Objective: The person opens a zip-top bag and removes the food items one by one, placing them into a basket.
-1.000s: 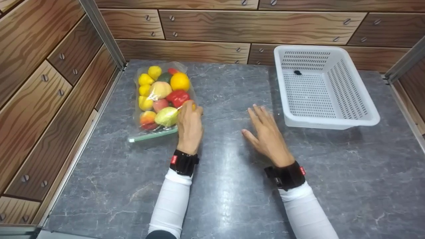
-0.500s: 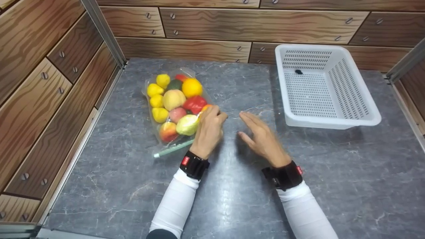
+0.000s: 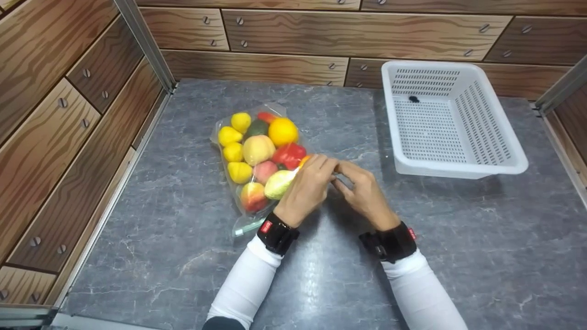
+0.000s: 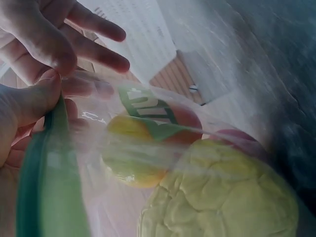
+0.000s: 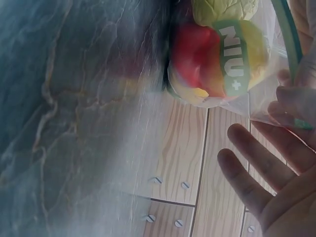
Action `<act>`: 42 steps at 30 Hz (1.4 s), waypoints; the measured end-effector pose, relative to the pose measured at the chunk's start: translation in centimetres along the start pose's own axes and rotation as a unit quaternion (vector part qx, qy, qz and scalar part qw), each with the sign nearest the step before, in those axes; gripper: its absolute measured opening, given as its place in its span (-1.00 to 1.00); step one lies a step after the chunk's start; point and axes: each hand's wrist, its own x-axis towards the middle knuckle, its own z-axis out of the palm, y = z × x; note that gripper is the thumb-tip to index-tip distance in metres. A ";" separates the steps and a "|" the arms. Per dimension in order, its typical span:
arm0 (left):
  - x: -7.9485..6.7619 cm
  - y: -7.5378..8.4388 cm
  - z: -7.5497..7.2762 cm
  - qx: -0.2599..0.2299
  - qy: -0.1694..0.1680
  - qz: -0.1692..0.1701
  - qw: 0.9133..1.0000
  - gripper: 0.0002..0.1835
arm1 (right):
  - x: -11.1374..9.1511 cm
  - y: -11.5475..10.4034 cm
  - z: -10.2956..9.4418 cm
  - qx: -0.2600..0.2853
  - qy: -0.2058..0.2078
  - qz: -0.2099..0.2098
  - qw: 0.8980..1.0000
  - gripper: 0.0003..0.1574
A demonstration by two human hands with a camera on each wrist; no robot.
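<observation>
A grey, marble-patterned tabletop (image 3: 160,256) bore a white, rectangular, perforated plastic basket (image 3: 461,169). Left of the basket lay a clear plastic zip bag (image 3: 276,109) of colourful produce (image 3: 259,150), probably best left flat with its closure held taut; the bag's long axis roughly paralleled the basket's, zipped end nearer the viewer. The left hand (image 3: 306,190) pinched the basket-side end of the bag's narrow green strip (image 3: 250,227); the right hand (image 3: 364,189) touched there too, whether gripping I couldn't tell.
</observation>
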 end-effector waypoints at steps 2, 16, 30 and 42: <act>0.0 0.2 -0.1 -0.008 0.001 0.002 1.000 -0.79 | 0.0 -0.1 0.0 -0.001 0.011 -0.001 1.000 -0.64; -0.3 0.9 -3.8 0.031 -0.112 -0.106 0.988 -0.69 | 0.1 0.2 -0.1 -0.027 0.040 0.009 0.999 -0.77; -1.2 1.3 -6.2 0.105 -0.271 -0.169 0.942 -0.63 | 0.1 0.6 -0.5 -0.044 0.092 0.049 0.994 -0.83; -1.7 1.6 -6.5 0.148 -0.281 -0.180 0.931 -0.85 | 0.1 1.0 -1.0 -0.055 0.111 0.076 0.989 -0.85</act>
